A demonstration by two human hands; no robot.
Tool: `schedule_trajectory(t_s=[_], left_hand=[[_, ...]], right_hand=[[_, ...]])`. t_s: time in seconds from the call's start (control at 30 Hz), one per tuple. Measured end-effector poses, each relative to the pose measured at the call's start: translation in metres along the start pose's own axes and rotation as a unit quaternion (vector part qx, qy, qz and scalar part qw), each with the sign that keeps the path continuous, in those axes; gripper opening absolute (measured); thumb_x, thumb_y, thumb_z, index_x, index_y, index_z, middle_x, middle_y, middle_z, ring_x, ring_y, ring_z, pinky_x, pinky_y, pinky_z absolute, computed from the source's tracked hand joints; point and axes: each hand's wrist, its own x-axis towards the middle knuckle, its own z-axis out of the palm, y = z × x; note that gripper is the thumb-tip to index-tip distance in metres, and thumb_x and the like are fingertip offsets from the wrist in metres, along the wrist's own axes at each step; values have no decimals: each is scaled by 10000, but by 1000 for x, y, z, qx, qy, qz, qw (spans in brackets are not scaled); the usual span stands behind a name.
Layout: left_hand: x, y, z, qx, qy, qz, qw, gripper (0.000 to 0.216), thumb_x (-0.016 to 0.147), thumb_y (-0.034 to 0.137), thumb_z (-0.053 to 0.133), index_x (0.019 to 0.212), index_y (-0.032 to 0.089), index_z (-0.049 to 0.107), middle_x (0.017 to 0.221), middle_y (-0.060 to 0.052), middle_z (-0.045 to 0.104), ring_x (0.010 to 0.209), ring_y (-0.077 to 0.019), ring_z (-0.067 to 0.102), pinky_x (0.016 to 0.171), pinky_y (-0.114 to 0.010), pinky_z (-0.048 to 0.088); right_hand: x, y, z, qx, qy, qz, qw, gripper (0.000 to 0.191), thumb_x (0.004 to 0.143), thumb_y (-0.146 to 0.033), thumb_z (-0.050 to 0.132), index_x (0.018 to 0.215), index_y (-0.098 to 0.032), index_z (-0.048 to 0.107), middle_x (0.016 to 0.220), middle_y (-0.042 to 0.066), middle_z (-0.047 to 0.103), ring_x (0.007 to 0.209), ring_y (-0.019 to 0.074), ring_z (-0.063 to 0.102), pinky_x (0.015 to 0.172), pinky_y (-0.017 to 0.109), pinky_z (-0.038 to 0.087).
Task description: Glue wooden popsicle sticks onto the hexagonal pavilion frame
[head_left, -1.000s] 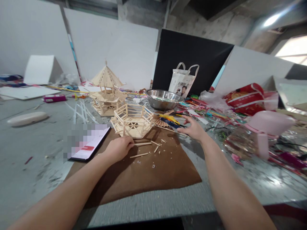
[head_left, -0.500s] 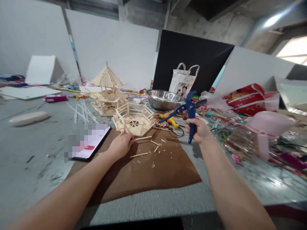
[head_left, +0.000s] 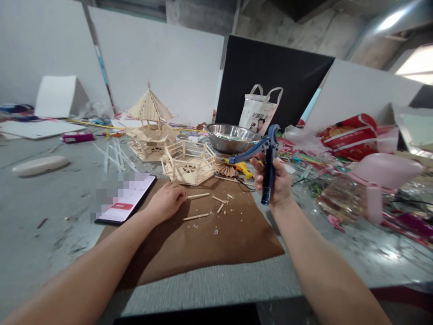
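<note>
My left hand (head_left: 167,201) rests on the brown mat (head_left: 216,248) with fingers curled over the end of a thin wooden stick (head_left: 199,196), which points right. Raised above the mat's right edge, my right hand (head_left: 280,183) grips a blue pipe cutter (head_left: 269,158); its handles are spread, one reaching left. Just beyond my left hand stands a six-sided wooden railing frame (head_left: 189,169). Another loose stick (head_left: 196,217) and several short offcuts (head_left: 220,208) lie on the mat.
A wooden pavilion model (head_left: 150,135) stands behind the frame. Left of the mat lies a phone (head_left: 126,203). A metal bowl (head_left: 232,137), a yellow glue gun (head_left: 244,170) and a pink-lidded jug (head_left: 341,198) are farther back and right, among clutter.
My right hand has turned the cutter, so its handle now tips toward me and the fingers show more. My left hand has shifted slightly left, the stick moving with it.
</note>
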Motion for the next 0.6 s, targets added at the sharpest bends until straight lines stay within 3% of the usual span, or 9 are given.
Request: schedule_trajectory(t_s=[0.13,0.23,0.37,0.43,0.53,0.6], left_hand=[[-1,3,0,16,-14,-1,1000,143,748,238,453,693,170,567,790,-57,589,856,-192,497,821,-330,377],[-3,10,-6,2,34,-12,999,174,766,289,439,764,164,560,847,-67,586,864,-204,492,815,-346,371],[-11,29,-16,-140,92,-5,986,343,849,353,271,959,152,527,938,-64,584,900,-184,502,820,-307,368],[-15,37,-17,-231,73,-16,970,413,863,386,202,993,146,511,845,-45,591,799,-156,530,737,-261,398],[-18,44,-17,-292,16,-40,956,459,857,444,183,855,142,529,584,7,525,552,-117,495,553,-220,385],[-18,45,-17,-302,5,-47,952,448,854,455,191,751,153,507,524,25,483,482,-102,457,502,-213,357]], right_hand=[[-1,1,9,12,9,4,1000,504,751,-501,219,1140,-257,427,1196,52,494,429,56,370,427,208,348],[0,2,14,60,-10,18,998,458,739,-468,277,1095,-246,458,1138,54,546,393,50,361,404,209,344],[0,6,26,120,-60,55,989,387,703,-417,374,991,-204,522,992,60,628,378,71,421,399,233,379],[-1,7,35,141,-88,89,982,355,690,-384,416,953,-182,541,937,68,647,436,103,500,442,253,422],[-4,9,48,173,-118,112,972,324,671,-332,468,938,-170,552,888,75,657,601,163,594,550,297,473],[-7,9,55,185,-127,102,969,327,668,-328,477,951,-182,552,884,71,656,691,188,608,598,320,478]])
